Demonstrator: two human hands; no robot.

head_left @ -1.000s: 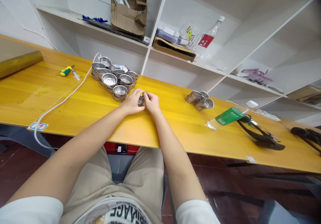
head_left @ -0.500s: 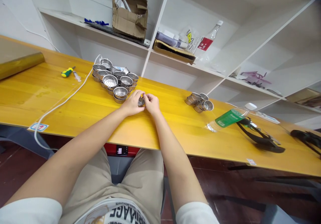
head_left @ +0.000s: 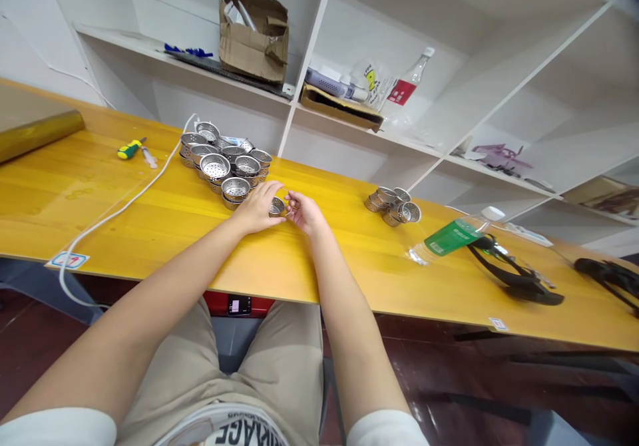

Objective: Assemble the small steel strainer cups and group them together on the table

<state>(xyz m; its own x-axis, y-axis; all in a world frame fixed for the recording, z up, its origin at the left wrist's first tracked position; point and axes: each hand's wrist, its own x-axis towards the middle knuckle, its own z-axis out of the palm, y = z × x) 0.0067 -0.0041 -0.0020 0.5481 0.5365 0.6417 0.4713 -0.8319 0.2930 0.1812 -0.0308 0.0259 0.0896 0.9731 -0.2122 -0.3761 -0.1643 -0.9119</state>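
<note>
My left hand [head_left: 254, 210] is curled around a small perforated metal strainer cup [head_left: 276, 207] on the table. The cup's open mouth faces up and is partly covered by my fingers. Just right of the cup, my right hand [head_left: 305, 212] has its fingers bent together near the rim. Something thin may be between those fingertips, too small to make out. Beyond my left hand stands a cluster of similar strainer cups [head_left: 215, 166], several of them stacked. A smaller group of strainer cups [head_left: 393, 205] is farther right on the table.
A white cable [head_left: 122, 204] runs across the yellow table [head_left: 164, 246], with a green-yellow screwdriver [head_left: 130, 149] to its left. To the right lie a bottle with a green label [head_left: 453, 235] and a black strap-like item [head_left: 516, 276]. White shelving [head_left: 304, 40] stands behind.
My right hand has drawn slightly right, away from the cup, and its fingers have turned, so more of the cup shows. My left hand stays around the cup. The view has shifted slightly.
</note>
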